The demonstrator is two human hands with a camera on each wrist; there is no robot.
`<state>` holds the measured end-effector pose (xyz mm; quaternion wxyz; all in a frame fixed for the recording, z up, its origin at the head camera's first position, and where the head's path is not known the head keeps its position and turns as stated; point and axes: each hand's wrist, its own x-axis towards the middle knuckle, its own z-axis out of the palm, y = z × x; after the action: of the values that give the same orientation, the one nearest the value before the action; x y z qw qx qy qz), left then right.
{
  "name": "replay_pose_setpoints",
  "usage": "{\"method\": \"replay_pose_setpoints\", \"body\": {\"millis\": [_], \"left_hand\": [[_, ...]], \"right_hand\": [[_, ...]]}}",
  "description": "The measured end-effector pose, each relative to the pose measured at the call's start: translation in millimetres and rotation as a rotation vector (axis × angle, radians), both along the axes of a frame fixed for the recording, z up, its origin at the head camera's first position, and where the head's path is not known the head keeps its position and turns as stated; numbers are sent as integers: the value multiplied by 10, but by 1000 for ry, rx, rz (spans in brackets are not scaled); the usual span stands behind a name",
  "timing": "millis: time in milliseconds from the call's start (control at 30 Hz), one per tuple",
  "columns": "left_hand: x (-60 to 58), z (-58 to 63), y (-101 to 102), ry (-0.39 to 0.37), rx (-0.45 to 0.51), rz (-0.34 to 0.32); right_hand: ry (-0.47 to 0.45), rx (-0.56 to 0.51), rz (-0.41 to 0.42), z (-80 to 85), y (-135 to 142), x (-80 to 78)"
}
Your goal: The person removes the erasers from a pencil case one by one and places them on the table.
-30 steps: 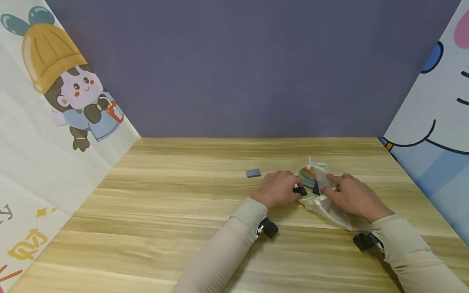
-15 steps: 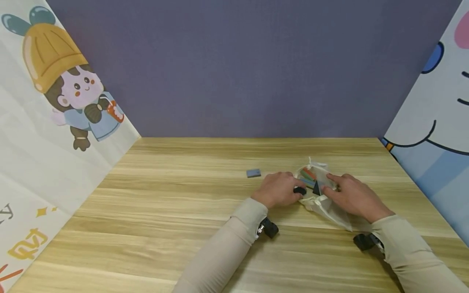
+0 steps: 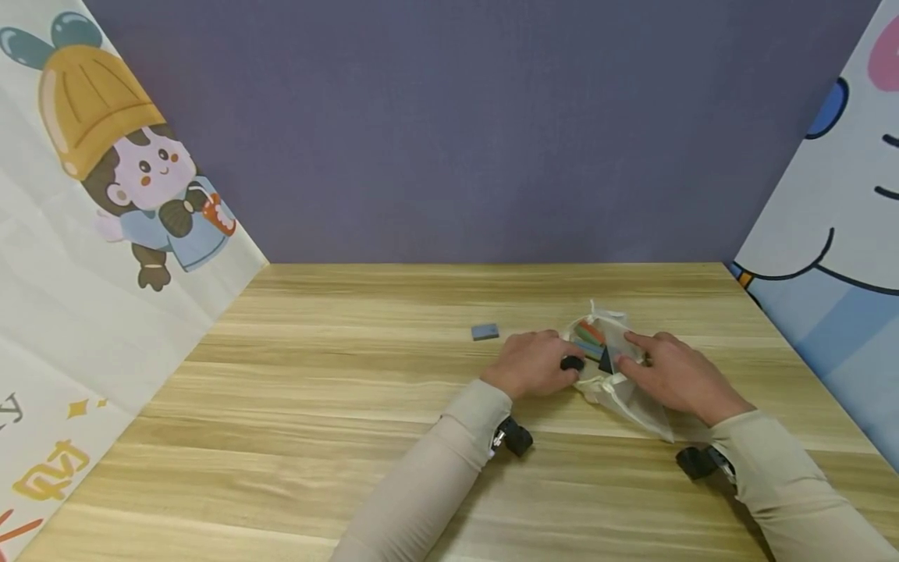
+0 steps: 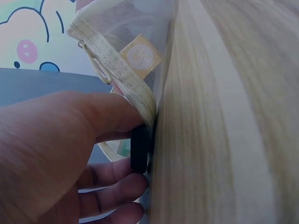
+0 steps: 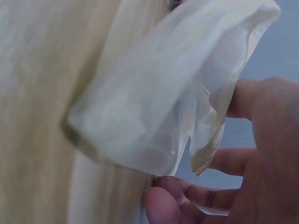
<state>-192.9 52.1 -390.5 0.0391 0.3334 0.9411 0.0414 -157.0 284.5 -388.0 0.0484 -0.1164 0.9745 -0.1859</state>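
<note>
A person's left hand (image 3: 530, 365) pinches a small black block (image 4: 139, 149) at the mouth of a pale mesh drawstring bag (image 3: 635, 402). In the left wrist view, the block stands edge-on between the fingers, close against the bag's woven hem (image 4: 122, 70), with a thin cord loop (image 4: 96, 63) hanging along that hem. A tan square (image 4: 141, 57) with a pale round print shows at the mesh; whether it lies inside or is fixed to the fabric, I cannot tell.

The right hand (image 3: 680, 376) holds the bag's opposite edge, the fabric caught between thumb and fingers, and the mouth gapes toward the left hand. The bag lies on its side on the wood-grained table (image 3: 281, 390), right of the middle. Inside the mouth are an orange-red piece (image 3: 592, 332), a green piece (image 3: 586, 336), a blue piece (image 3: 587, 349) and a dark, angular piece (image 3: 605, 361).

A blue-grey rectangular block (image 3: 485, 332) lies flat on the table, beyond the left hand and to its left, apart from the bag. Both arms wear beige sleeves (image 3: 428, 468), with a black camera at each wrist. A grey-purple panel (image 3: 449, 133) stands behind the table, flanked by cartoon-printed sheets.
</note>
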Motion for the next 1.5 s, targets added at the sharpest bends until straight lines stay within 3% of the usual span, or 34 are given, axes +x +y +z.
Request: {"method": "replay_pose_setpoints", "body": {"millis": [467,800,1133,1500], "left_hand": [[-14,-16,15,62,38,37],[-5,17,-15,158,16,-17],[21,32,-38,180,49,-11],[73,49,-152,174,167,-18]], "right_hand": [[-2,-4,-5,17,-20,25],[-4,-8,3,2,-22,9],[0,-8,3,-7,-23,11],[-4,-5,4,7,-14,16]]}}
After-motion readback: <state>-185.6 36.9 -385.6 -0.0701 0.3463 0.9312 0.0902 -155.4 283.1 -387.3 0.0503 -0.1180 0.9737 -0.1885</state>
